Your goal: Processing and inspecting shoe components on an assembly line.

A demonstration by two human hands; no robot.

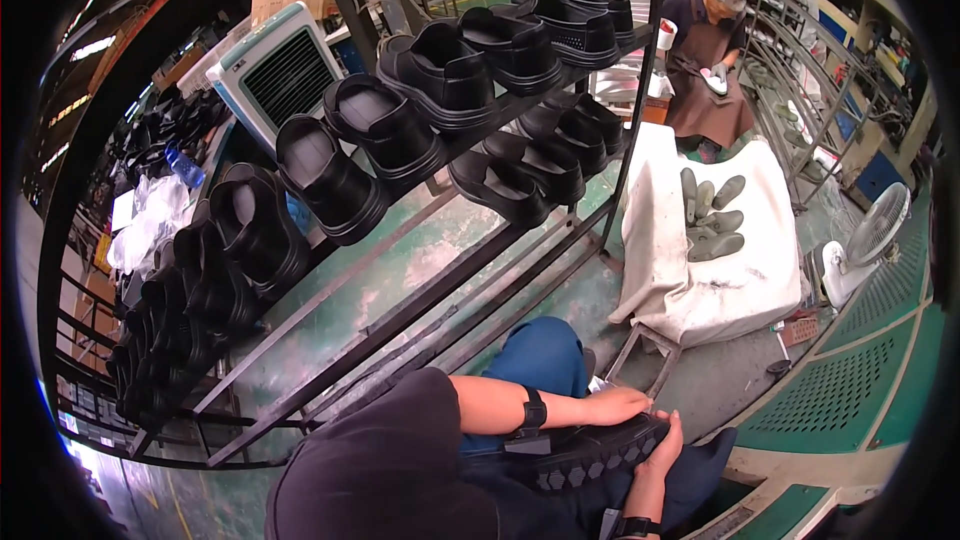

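A black shoe (592,457) lies across my lap, its lugged sole side turned toward me. My left hand (617,405) reaches over from the left and closes on the upper edge at the shoe's right end. My right hand (664,448) grips that same end from the right, fingers curled round it. The fingertips of both hands come close together there, and whether anything small sits between them is hidden. Dark straps are on both wrists.
A metal rack (400,325) holding rows of black shoes (437,75) stands at left. Ahead, several green shoe lasts (712,215) lie on a white cloth-covered stand (745,285). A person in a brown apron (712,90) sits beyond it; a fan (880,225) stands at right.
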